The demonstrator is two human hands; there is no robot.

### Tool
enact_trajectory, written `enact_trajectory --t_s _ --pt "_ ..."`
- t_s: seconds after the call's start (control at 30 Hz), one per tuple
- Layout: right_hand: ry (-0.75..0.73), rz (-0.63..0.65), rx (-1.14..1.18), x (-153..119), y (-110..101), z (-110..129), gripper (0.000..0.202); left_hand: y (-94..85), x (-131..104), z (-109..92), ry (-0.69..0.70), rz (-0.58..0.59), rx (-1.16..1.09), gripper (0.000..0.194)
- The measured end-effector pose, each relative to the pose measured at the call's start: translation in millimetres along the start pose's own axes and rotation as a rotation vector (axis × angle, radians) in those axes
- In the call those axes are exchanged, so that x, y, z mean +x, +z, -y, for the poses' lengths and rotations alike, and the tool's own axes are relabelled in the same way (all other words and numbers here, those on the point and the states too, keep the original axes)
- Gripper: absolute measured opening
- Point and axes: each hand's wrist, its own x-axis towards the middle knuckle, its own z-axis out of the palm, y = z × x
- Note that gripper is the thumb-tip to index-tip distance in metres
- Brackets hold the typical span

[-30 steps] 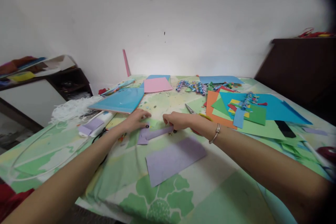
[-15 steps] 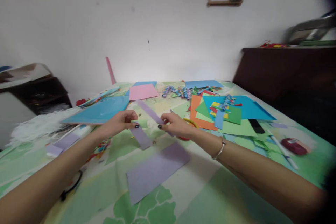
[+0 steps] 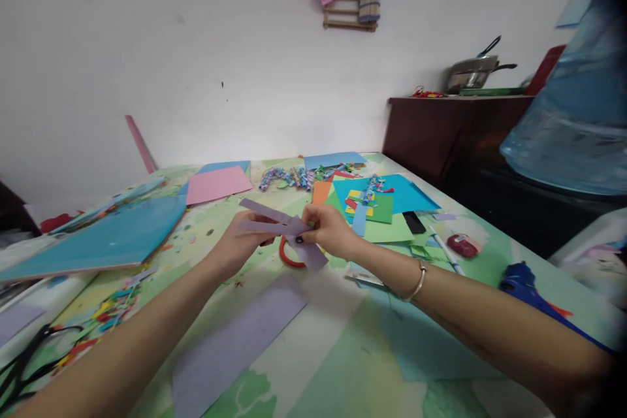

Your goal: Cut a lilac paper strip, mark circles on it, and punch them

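Note:
Two narrow purple paper strips (image 3: 267,210) cross each other in front of me, held above the table. My left hand (image 3: 242,241) is closed on the strips at their left part, its fingertips partly hidden behind the paper. The thumb and fingers of my right hand (image 3: 326,228) pinch the strips where they overlap, and a strip end hangs below. Beneath my hands lies a larger purple sheet (image 3: 245,339) on the patterned tablecloth. Red-handled scissors (image 3: 289,256) rest behind the strips, partly covered by my right hand.
Coloured paper sheets (image 3: 392,228), a black phone (image 3: 414,223), a white pen (image 3: 447,249) and a dark red object (image 3: 462,245) lie right. Further right is a blue glue gun (image 3: 524,284). A blue board (image 3: 108,235) and paper scraps (image 3: 110,310) are left; curled paper pieces (image 3: 289,178) lie behind.
The two strips, apart before, now cross and touch. My hands have come closer together. The view has turned right, bringing the glue gun and a large water bottle into sight.

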Motion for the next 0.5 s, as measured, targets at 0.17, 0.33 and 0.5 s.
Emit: enact_trajectory --t_s 0.17,0.33,0.5 --pt "0.054 0.048 0.047 -7 -22 -16 0.021 15.4 3 -1 0.001 -0.017 0.002 0.006" --pt "0.104 -0.019 0.044 -5 -31 -25 0.022 2.7 6 19 0.003 -0.096 0.07 0.023" --pt "0.248 -0.211 -0.016 9 -48 -39 0.029 -9.8 -21 33 -0.062 -0.011 0.294 0.028"
